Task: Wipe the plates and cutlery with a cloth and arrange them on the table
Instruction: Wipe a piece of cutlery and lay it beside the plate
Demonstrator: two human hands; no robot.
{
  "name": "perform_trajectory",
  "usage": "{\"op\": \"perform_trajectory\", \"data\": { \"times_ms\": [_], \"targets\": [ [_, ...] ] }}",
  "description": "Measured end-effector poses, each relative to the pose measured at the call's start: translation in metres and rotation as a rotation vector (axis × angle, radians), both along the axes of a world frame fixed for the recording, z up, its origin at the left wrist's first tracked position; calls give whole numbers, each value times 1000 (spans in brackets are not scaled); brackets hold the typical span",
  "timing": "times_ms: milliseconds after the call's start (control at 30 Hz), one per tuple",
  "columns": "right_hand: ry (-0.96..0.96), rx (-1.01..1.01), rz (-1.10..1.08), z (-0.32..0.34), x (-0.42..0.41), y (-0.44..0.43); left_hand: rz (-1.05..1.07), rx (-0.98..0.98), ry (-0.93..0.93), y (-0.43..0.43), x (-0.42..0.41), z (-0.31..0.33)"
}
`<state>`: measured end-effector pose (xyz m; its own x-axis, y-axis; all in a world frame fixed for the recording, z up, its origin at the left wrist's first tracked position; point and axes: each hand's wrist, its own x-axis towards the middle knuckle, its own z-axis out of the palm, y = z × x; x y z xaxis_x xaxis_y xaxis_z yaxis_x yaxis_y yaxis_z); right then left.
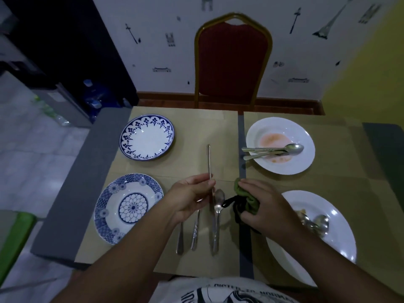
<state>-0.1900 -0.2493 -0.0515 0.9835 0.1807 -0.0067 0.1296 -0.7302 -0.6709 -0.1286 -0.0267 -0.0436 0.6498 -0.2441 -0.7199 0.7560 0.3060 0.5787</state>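
The left hand (192, 197) is pinching a thin metal utensil (209, 162), its shaft pointing away over the desk (192, 132); which kind of cutlery it is cannot be told. The right hand (264, 204) is clenching a green cloth (246, 199) just beside it. Three cleaned pieces, including a spoon (217, 213), are lying side by side near the front edge. Two blue-patterned plates (147, 136) are sitting at left. A stained white plate (281, 145) and a second white plate (314, 237) at right are holding cutlery.
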Motion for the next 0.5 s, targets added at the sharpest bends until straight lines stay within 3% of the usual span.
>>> {"op": "perform_trajectory", "data": {
  "times_ms": [300, 500],
  "targets": [
    [13, -74, 24, -11, 61, 46, -59, 234, -61, 43, 90, -34],
    [38, -105, -6, -19, 100, 68, -130, 523, -156, 41, 153, -63]
  ]
}}
